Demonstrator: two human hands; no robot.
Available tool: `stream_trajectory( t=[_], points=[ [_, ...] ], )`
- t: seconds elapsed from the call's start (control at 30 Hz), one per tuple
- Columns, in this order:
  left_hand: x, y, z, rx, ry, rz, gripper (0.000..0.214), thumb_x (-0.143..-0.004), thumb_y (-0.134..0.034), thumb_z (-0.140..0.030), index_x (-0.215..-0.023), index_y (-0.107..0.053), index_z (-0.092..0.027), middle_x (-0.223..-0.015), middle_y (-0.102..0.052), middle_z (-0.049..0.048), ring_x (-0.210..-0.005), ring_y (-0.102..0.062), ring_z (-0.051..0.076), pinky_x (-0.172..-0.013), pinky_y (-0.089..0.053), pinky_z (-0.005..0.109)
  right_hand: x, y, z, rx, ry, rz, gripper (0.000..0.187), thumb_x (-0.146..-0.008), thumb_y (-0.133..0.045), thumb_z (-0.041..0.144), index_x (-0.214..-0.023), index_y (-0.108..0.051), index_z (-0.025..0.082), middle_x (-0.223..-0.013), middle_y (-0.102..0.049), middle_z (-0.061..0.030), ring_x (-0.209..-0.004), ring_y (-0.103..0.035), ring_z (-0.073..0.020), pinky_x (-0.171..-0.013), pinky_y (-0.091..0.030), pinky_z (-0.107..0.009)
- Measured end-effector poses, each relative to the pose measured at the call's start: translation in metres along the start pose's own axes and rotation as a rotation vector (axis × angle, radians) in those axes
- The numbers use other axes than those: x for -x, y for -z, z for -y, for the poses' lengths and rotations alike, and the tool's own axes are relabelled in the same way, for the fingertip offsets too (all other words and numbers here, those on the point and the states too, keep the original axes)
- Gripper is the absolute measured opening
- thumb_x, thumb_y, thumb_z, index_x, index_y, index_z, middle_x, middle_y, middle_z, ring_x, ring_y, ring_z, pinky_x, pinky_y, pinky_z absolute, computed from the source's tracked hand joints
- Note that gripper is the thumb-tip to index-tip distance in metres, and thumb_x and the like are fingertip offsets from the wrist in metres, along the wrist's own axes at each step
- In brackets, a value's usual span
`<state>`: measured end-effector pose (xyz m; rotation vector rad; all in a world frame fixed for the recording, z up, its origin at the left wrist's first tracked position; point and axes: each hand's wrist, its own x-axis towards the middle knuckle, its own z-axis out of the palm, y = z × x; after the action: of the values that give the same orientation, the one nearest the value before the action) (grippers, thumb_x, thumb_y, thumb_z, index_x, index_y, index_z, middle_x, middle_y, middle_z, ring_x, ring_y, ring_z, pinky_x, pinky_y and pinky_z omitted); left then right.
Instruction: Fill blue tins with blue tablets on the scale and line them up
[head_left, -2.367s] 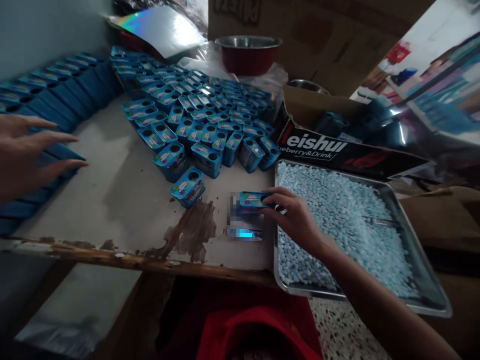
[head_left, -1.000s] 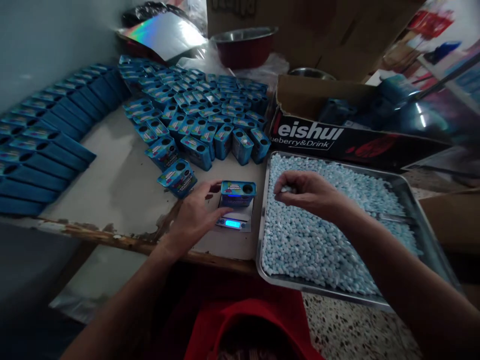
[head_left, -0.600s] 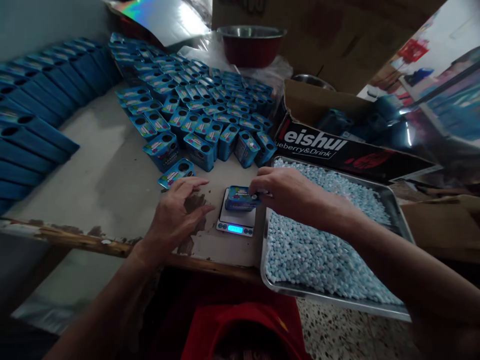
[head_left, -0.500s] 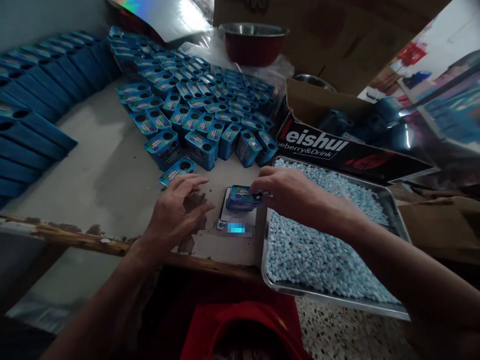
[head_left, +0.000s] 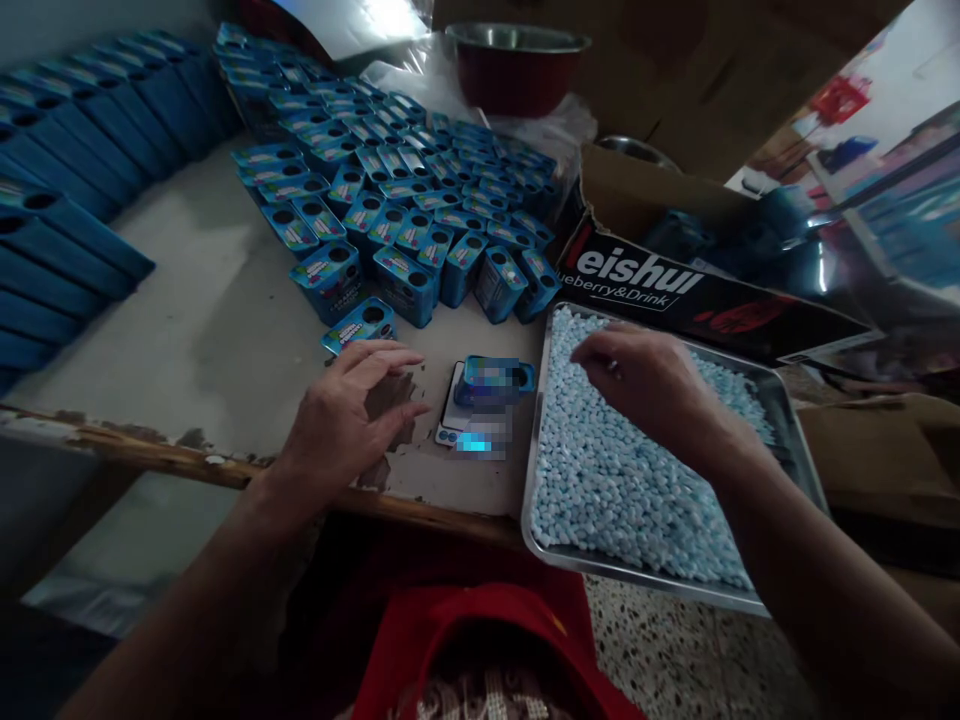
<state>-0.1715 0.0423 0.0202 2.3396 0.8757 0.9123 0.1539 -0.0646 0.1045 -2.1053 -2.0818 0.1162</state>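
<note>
Viewing one blue box on the scale, both hands apart from it

From my end, blue box (head_left: 480, 372) is at frame centre, on the scale (head_left: 452, 418), right end just beside the tray rim. Scale display is lit, but I can't read it, pixelated

Left hand (head_left: 341, 415) is left of the scale over the table (head_left: 442, 485): fingers spread, wide gap to the thumb, fingertips near the closest loose box (head_left: 356, 325)

Right hand (head_left: 649, 390), right of centre, hangs over the tray (head_left: 649, 582) of pale blue and white pellets (head_left: 600, 480). Fingers curled, white speck at them; I can't tell if it's pinched

I also get boxes packed upper centre (head_left: 390, 222), a box row (head_left: 146, 130) upper left, red bowl (head_left: 517, 80) top, "eishui" carton (head_left: 720, 300) upper right
</note>
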Motion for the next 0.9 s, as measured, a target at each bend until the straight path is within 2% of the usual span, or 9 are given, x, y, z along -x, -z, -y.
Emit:
stream_trajectory(
  t=[0.1,0.2,0.23,0.3,0.4,0.5,0.6,0.7,0.9],
  points=[
    [-0.003,-0.001,-0.008,-0.002,-0.008,0.02,0.035,-0.094,-0.078,-0.032,-0.127,-0.071,-0.021,-0.126,-0.072,0.0083,-0.111,-0.072,0.025,-0.103,-0.062,0.041,0.036,-0.026,-0.036,0.099,-0.094,0.226,0.023,-0.095,-0.067,0.019,-0.116,-0.078,0.02,-0.106,-0.079,-0.0097,-0.091,-0.072,-0.0272,-0.076,-0.05,-0.036],
    [-0.01,-0.005,-0.019,0.012,-0.007,0.031,0.036,-0.094,-0.078,-0.03,-0.128,-0.071,-0.021,-0.122,-0.073,0.0083,-0.104,-0.072,0.024,-0.099,-0.062,0.04,0.066,-0.054,-0.056,0.155,-0.034,0.311,0.047,-0.092,-0.075,0.027,-0.137,-0.068,0.017,-0.124,-0.075,-0.0156,-0.111,-0.068,-0.0356,-0.086,-0.052,-0.042],
    [-0.014,-0.006,-0.024,0.012,-0.004,0.029,0.037,-0.093,-0.079,-0.029,-0.128,-0.07,-0.021,-0.121,-0.073,0.0081,-0.103,-0.072,0.023,-0.098,-0.062,0.04,0.072,-0.06,-0.059,0.159,-0.017,0.323,0.047,-0.092,-0.075,0.026,-0.137,-0.068,0.016,-0.124,-0.074,-0.0165,-0.112,-0.067,-0.036,-0.088,-0.052,-0.043],
    [-0.02,-0.007,-0.033,-0.007,-0.001,0.02,0.038,-0.092,-0.079,-0.028,-0.129,-0.07,-0.021,-0.121,-0.073,0.0078,-0.103,-0.072,0.023,-0.098,-0.062,0.039,0.077,-0.065,-0.06,0.12,-0.004,0.362,0.035,-0.093,-0.069,0.021,-0.127,-0.071,0.016,-0.118,-0.074,-0.0154,-0.103,-0.07,-0.0317,-0.084,-0.051,-0.039],
    [-0.027,-0.006,-0.044,-0.095,0.007,-0.002,0.037,-0.092,-0.078,-0.029,-0.128,-0.071,-0.022,-0.124,-0.073,0.0068,-0.109,-0.071,0.025,-0.103,-0.059,0.041,0.075,-0.058,-0.058,-0.001,0.009,0.398,0.017,-0.089,-0.063,0.013,-0.101,-0.074,0.019,-0.101,-0.075,-0.0088,-0.082,-0.069,-0.0219,-0.071,-0.046,-0.032],
    [-0.027,-0.002,-0.049,-0.18,0.052,-0.019,0.036,-0.093,-0.077,-0.029,-0.128,-0.072,-0.025,-0.127,-0.073,0.0054,-0.116,-0.07,0.027,-0.11,-0.056,0.043,0.071,-0.045,-0.062,-0.15,-0.05,0.326,0.012,-0.084,-0.065,0.014,-0.089,-0.074,0.021,-0.085,-0.074,-0.0033,-0.073,-0.067,-0.0192,-0.066,-0.043,-0.03],
    [-0.025,0.0,-0.053,-0.205,0.095,-0.003,0.039,-0.09,-0.079,-0.028,-0.129,-0.071,-0.027,-0.127,-0.073,0.0049,-0.118,-0.069,0.029,-0.112,-0.054,0.044,0.071,-0.036,-0.069,-0.358,-0.177,0.251,0.007,-0.083,-0.071,0.024,-0.087,-0.076,0.022,-0.07,-0.07,-0.0004,-0.065,-0.063,-0.0187,-0.061,-0.043,-0.03],
    [-0.026,-0.002,-0.058,-0.207,0.1,0.03,0.044,-0.088,-0.081,-0.027,-0.13,-0.071,-0.026,-0.127,-0.072,0.0052,-0.117,-0.069,0.029,-0.111,-0.054,0.044,0.067,-0.032,-0.071,-0.549,-0.232,0.197,0.008,-0.083,-0.075,0.03,-0.085,-0.076,0.022,-0.064,-0.065,0.0012,-0.059,-0.058,-0.016,-0.056,-0.041,-0.028],
    [-0.033,-0.017,-0.061,-0.177,0.018,0.061,0.049,-0.089,-0.081,-0.027,-0.137,-0.068,-0.021,-0.129,-0.072,0.0074,-0.12,-0.069,0.027,-0.111,-0.054,0.041,0.03,-0.017,-0.037,-0.907,-0.133,0.173,0.015,-0.083,-0.084,0.032,-0.088,-0.077,0.02,-0.066,-0.067,0.0007,-0.056,-0.058,-0.0135,-0.051,-0.042,-0.025]
  ],
)
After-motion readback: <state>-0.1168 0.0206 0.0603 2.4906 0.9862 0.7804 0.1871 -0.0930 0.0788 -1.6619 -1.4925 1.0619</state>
